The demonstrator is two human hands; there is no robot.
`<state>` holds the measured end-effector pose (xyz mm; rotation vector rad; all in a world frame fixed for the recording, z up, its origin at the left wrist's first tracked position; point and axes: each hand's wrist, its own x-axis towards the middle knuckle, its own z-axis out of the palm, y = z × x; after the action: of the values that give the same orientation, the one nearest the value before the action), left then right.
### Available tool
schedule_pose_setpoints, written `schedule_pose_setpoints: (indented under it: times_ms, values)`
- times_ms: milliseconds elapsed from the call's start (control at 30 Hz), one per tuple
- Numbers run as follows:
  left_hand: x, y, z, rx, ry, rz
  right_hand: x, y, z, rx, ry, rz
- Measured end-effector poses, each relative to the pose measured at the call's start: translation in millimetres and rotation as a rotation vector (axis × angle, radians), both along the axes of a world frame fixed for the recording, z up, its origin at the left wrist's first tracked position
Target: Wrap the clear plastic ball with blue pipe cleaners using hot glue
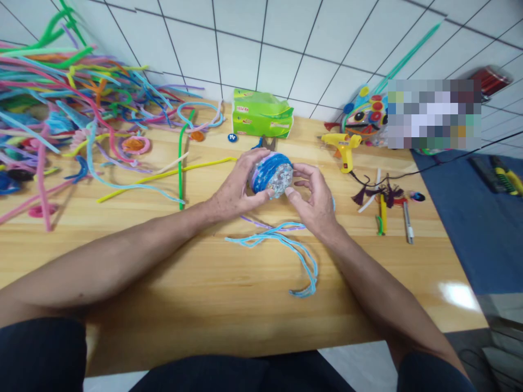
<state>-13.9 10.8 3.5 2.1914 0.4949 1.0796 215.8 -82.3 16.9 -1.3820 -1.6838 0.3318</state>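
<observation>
Above the middle of the wooden table, a round ball (272,173) is wrapped in dark blue and lilac pipe cleaners, with a silvery, glittery patch facing me. My left hand (241,188) is closed around its left side, thumb at the lower edge. Against the right side, my right hand (314,198) has its fingers curled, thumb and fingertips at the silvery patch. Whether the right fingertips pinch a loose strand cannot be made out. Light blue pipe cleaners (300,247) lie just below the hands. Behind the ball, pliers (267,144) are partly hidden.
A heap of coloured pipe cleaners (81,103) covers the left. A green tissue pack (262,115) stands by the tiled wall. At right are a yellow glue gun (342,148) with its cord, tassels (386,193), a utility knife (408,222) and a decorated button piece (365,115).
</observation>
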Motion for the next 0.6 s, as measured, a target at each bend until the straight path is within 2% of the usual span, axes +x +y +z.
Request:
schedule_pose_setpoints:
  times_ms: [367,600]
  values:
    - [0.8,-1.2,1.4,0.01,-0.035,-0.008,0.3,0.6,-4.6,0.1,-0.179,0.05]
    - [0.5,-1.1,3.0,0.004,-0.018,-0.02,1.7,1.3,-7.2,0.066,-0.169,0.049]
